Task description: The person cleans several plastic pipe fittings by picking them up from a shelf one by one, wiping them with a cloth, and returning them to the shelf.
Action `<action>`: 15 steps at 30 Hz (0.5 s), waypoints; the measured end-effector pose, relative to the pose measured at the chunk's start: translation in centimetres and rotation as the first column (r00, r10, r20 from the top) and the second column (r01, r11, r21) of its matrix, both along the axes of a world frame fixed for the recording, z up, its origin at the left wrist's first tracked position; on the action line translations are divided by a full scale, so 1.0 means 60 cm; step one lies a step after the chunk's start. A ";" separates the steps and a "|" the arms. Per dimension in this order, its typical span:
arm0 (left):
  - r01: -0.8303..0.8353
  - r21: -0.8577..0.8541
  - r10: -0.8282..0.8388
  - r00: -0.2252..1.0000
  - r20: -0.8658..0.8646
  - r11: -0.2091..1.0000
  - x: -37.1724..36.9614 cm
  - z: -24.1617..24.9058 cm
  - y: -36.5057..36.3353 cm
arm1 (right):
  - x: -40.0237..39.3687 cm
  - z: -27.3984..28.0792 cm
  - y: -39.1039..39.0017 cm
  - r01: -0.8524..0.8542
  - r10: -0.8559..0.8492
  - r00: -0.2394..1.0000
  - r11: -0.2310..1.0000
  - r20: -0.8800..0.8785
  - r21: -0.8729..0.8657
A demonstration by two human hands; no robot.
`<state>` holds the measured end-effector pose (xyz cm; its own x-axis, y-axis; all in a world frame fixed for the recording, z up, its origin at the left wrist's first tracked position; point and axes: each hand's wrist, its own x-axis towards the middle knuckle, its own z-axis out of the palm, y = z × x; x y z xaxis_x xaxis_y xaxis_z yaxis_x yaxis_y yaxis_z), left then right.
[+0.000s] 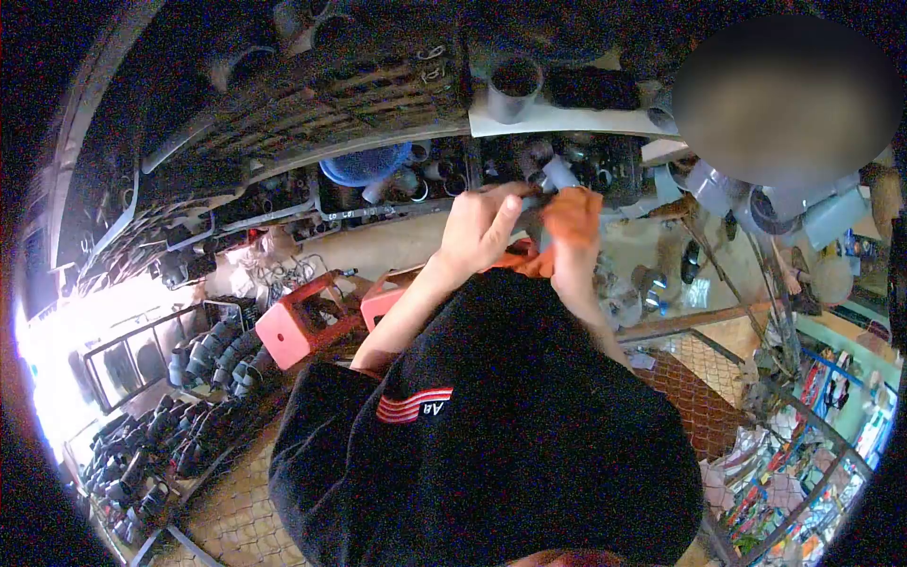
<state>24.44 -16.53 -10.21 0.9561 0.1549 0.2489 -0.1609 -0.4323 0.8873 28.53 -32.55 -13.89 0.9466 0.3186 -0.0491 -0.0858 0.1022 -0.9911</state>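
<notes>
— Where are the hands?
— Out ahead of the black top. The left hand [477, 230] has its thumb raised and its fingers bent towards a small grey pipe fitting [559, 174]; whether they grip anything, I cannot tell.
— And the right hand [573, 241]?
— Closed on a crumpled orange cloth [570, 215], blurred. The fitting shows just beyond that cloth; which hand bears it is unclear.
— What lies beyond?
— Dark shelving crates [435, 194] full of fittings, with a round blue plastic basket [365, 164] among them. Above, a wide grey pipe piece [515, 90] stands on a white ledge [576, 121].
— Anything close to the arms?
— Two pinkish-red plastic stools [295, 329], one partly behind the left forearm. Further left, dark grey fittings [142, 463] lie heaped.
— On the right?
— Large grey pipe pieces [775, 210] in a cluster below a blurred oval, thin poles [727, 253] slanting beneath them, and wire mesh [713, 364] nearer the body.
</notes>
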 end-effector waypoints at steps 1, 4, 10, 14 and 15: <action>0.031 -0.041 -0.029 0.999 0.037 0.999 0.000 0.001 -0.003 | 0.008 -0.005 0.001 0.015 -0.003 0.995 0.992 -0.102 0.123; 0.076 -0.099 -0.073 0.997 0.029 0.992 0.006 0.005 -0.006 | 0.026 -0.021 0.004 0.118 0.002 0.932 0.943 -0.361 0.310; -0.018 -0.771 -0.073 0.994 -0.083 0.637 -0.006 0.001 -0.027 | 0.035 0.010 -0.007 0.148 0.013 0.904 0.928 -0.427 0.341; -0.222 -0.975 -0.164 0.963 -0.215 -0.021 -0.007 -0.046 -0.044 | 0.031 0.033 0.022 0.244 -0.250 0.968 0.953 0.009 0.181; -0.204 -0.976 -0.235 0.955 -0.182 -0.071 -0.007 -0.055 -0.040 | 0.031 0.031 0.022 0.231 -0.241 0.969 0.962 0.057 0.142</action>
<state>24.02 -18.96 -13.52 0.9352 0.0061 -0.3541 0.1262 0.9285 0.3493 30.39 -31.21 -12.05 0.9951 0.0844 0.0506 0.0288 0.2424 -0.9698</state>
